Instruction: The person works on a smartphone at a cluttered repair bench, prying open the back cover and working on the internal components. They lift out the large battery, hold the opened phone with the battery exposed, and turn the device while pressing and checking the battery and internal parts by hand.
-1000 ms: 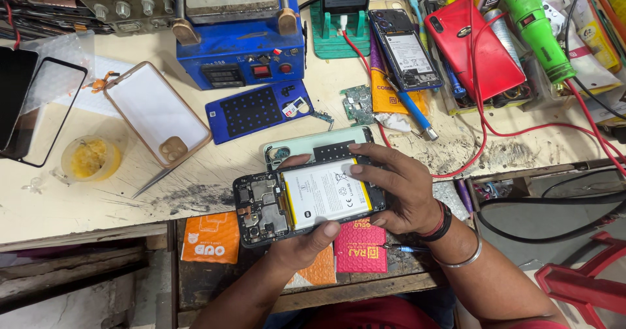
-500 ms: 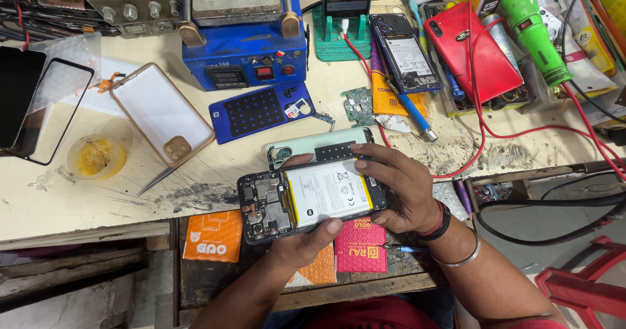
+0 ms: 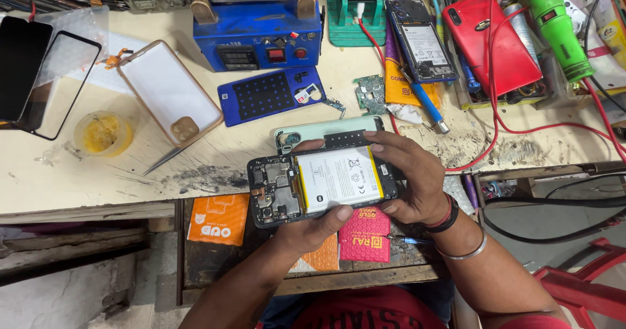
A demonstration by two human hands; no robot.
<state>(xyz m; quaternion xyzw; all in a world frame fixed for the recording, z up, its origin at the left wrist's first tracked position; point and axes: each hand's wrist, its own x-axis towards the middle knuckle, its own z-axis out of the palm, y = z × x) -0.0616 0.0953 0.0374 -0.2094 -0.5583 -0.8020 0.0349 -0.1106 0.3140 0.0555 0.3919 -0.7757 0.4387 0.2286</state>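
Observation:
Both of my hands hold an opened phone (image 3: 287, 189) with its back off, lying sideways above the bench's front edge. Its white battery (image 3: 339, 178) and dark circuit boards face up. My left hand (image 3: 312, 228) grips the lower edge from underneath, thumb on the rim. Around the phone's right end wraps my right hand (image 3: 407, 172), fingers along the top edge. A pale green back cover (image 3: 319, 131) lies on the bench just behind the phone.
A blue heating machine (image 3: 257, 22), a blue perforated mat (image 3: 270, 95), a clear phone case (image 3: 168, 94), tweezers (image 3: 163, 161), a yellow cup (image 3: 103, 133), black glass panels (image 3: 39, 74), another opened phone (image 3: 420, 41), a red phone (image 3: 499, 39), a green hot-air tool (image 3: 557, 26) and red wires (image 3: 521, 133) crowd the bench.
The phone and both hands have shifted slightly to the right and up; the grip is unchanged.

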